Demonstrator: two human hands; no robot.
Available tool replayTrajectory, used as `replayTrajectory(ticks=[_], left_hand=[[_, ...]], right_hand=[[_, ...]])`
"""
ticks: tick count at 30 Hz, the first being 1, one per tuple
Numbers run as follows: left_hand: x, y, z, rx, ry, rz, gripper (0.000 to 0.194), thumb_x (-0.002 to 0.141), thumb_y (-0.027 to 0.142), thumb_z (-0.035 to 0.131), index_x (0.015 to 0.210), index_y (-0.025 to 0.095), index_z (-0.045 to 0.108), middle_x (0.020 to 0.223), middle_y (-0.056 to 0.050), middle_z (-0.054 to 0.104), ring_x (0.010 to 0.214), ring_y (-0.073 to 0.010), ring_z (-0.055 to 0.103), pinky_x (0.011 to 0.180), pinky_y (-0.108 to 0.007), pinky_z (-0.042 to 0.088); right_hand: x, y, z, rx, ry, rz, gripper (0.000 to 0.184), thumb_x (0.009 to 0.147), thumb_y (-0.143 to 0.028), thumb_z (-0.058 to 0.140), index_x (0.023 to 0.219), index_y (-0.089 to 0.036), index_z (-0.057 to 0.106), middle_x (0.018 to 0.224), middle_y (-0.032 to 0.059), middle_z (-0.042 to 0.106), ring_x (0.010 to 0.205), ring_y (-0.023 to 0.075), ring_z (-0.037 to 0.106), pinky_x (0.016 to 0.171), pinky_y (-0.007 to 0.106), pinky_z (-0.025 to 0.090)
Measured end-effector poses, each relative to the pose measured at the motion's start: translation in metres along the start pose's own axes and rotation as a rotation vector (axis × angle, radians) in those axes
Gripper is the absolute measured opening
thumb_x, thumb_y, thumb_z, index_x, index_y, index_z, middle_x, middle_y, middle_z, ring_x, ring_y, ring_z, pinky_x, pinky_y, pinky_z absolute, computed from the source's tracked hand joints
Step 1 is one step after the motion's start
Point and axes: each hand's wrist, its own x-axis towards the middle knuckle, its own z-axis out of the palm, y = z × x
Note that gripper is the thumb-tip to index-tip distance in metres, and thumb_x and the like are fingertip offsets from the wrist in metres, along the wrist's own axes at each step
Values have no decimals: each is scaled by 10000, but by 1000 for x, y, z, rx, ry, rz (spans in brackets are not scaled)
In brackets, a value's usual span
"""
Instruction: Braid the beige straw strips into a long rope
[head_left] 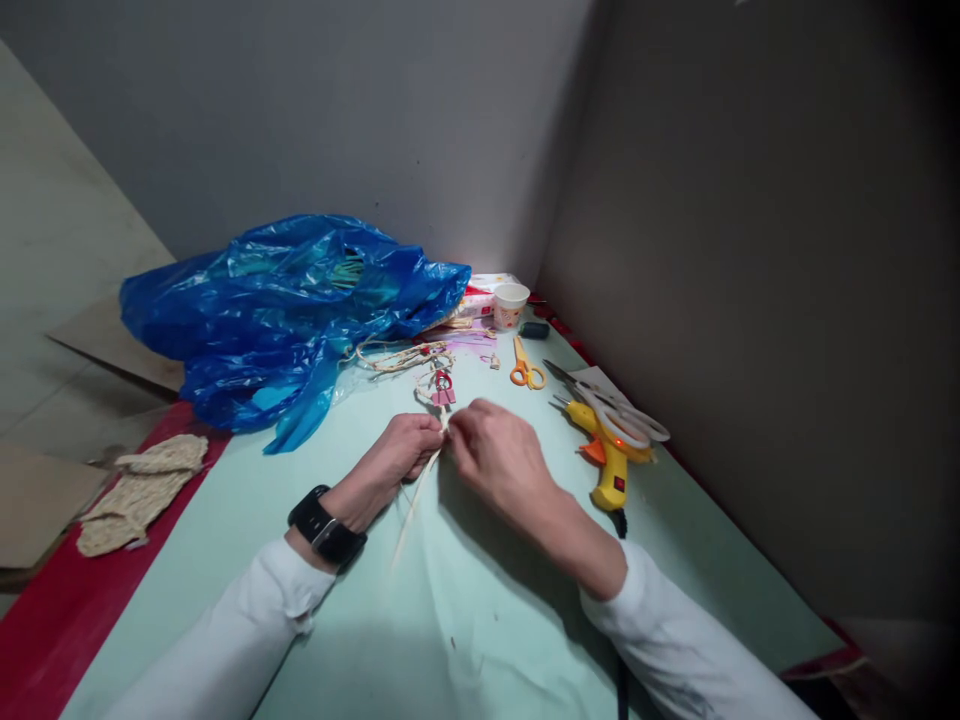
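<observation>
My left hand (397,455) and my right hand (499,460) meet over the pale green table cover (465,610). Both are closed in a pinch on thin pale straw strips (414,500) that trail back toward me on the table. Just beyond the fingertips the strips join a small woven piece held by a red clip (443,388). A black watch (327,528) sits on my left wrist. White sleeves cover both forearms.
A crumpled blue plastic bag (285,310) lies at the back left. A yellow glue gun (607,460), white-handled scissors (622,415), orange scissors (526,368) and a paper cup (511,304) lie to the right. Woven straw pieces (139,490) rest on the red table edge at left. Walls close the corner.
</observation>
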Motion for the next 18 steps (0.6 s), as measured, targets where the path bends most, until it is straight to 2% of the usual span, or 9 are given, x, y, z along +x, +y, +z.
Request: replayTrajectory(ticks=[3, 6, 10, 15, 18], left_hand=[[-1, 1, 0, 30, -2, 6, 217, 689, 228, 578, 584, 205, 389, 476, 103, 253, 409, -50, 179, 405, -237, 114], [-1, 3, 1, 84, 5, 6, 137, 691, 230, 546, 620, 201, 432, 475, 106, 250, 404, -56, 174, 405, -234, 121], [-2, 3, 2, 214, 33, 17, 106, 717, 265, 517, 651, 198, 468, 470, 105, 262, 400, -69, 200, 410, -235, 140], [-4, 6, 0, 482, 107, 108, 183, 758, 289, 524, 609, 183, 523, 479, 66, 411, 460, -96, 338, 483, -245, 231], [-10, 11, -2, 656, 158, 150, 264, 791, 276, 497, 544, 186, 520, 472, 31, 500, 514, -130, 427, 554, -265, 285]], right_hand=[[9, 15, 1, 207, 21, 47, 227, 907, -203, 426, 965, -131, 633, 974, 124, 639, 878, 195, 565, 717, 275, 348], [16, 22, 13, 316, -70, 18, 280, 928, -245, 391, 815, -149, 628, 780, 65, 643, 720, 144, 537, 635, 242, 329], [24, 27, 26, 430, -96, 27, 283, 887, -232, 413, 694, -146, 601, 656, 9, 578, 623, 107, 457, 576, 222, 291], [29, 36, 32, 546, -91, 56, 269, 801, -224, 477, 559, -142, 561, 514, -44, 385, 544, 84, 341, 519, 217, 243], [26, 35, 32, 591, -53, 86, 258, 767, -219, 505, 528, -141, 563, 480, -49, 373, 526, 83, 330, 520, 228, 235]])
